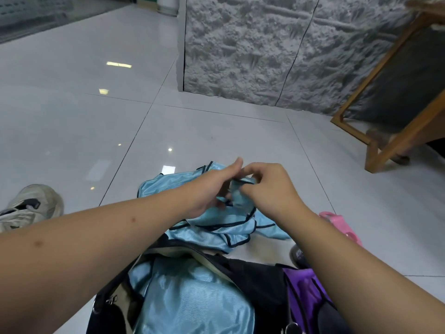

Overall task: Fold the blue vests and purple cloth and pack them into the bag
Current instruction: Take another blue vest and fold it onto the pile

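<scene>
Both hands' fingers (250, 186) on crumpled blue vest (212, 227) beyond open bag (252, 276).

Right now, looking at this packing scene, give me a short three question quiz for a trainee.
1. True or false: a blue vest already lies in the black bag.
2. What are both hands working on? A) the purple cloth B) the crumpled blue vest on the floor C) the shoe
3. Fill in: the pink item lies to the ___ of the right hand.

Key: 1 true; 2 B; 3 right. The left hand joins the right one there.
</scene>
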